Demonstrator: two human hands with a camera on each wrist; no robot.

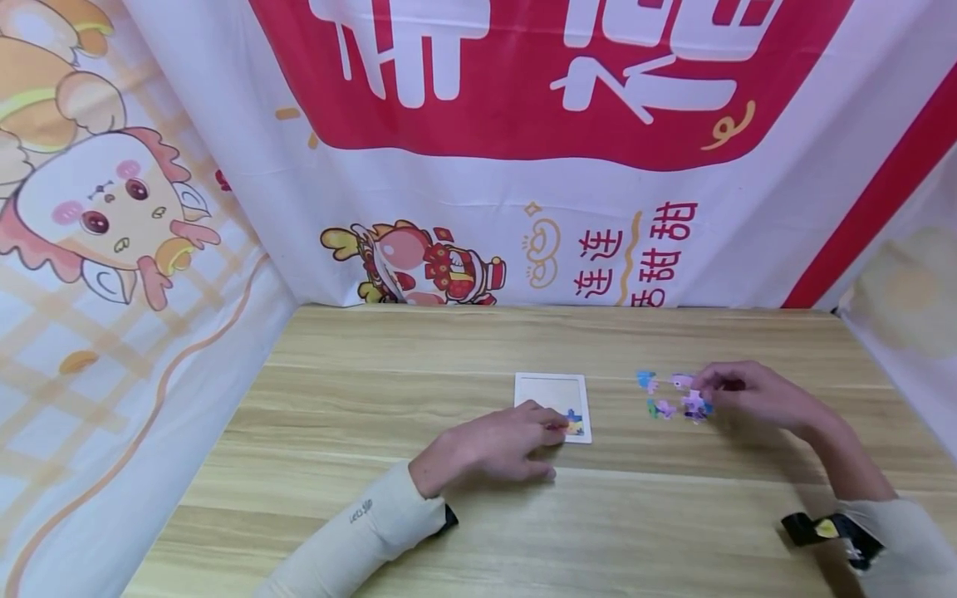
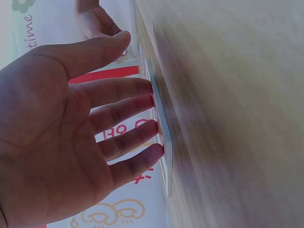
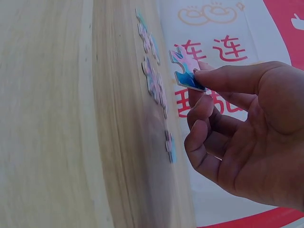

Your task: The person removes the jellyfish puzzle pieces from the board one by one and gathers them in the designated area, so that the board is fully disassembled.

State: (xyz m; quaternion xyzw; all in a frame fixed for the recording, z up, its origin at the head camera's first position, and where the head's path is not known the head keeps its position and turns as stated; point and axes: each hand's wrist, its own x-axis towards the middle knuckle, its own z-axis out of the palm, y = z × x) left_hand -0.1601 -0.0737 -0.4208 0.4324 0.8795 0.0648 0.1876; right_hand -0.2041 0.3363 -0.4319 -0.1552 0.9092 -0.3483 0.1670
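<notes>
A white puzzle frame (image 1: 552, 381) lies flat on the wooden table, with a few coloured pieces fitted in its lower right corner. Fingertips of my left hand (image 1: 503, 442) rest on the frame, the fingers nearly straight in the left wrist view. Between thumb and fingers my right hand (image 1: 763, 397) pinches a pink and blue jigsaw piece (image 3: 187, 71), held up off the table. Below and beside that hand lie several loose jigsaw pieces (image 1: 662, 408) in pink, purple, blue and green. In the right wrist view a single piece (image 3: 170, 146) lies apart from the others.
The wooden table (image 1: 419, 357) carries the frame near its middle and the loose pieces to the right. A printed cloth (image 1: 463, 183) hangs along the table's back edge, and another patterned cloth (image 1: 134, 349) hangs at the left.
</notes>
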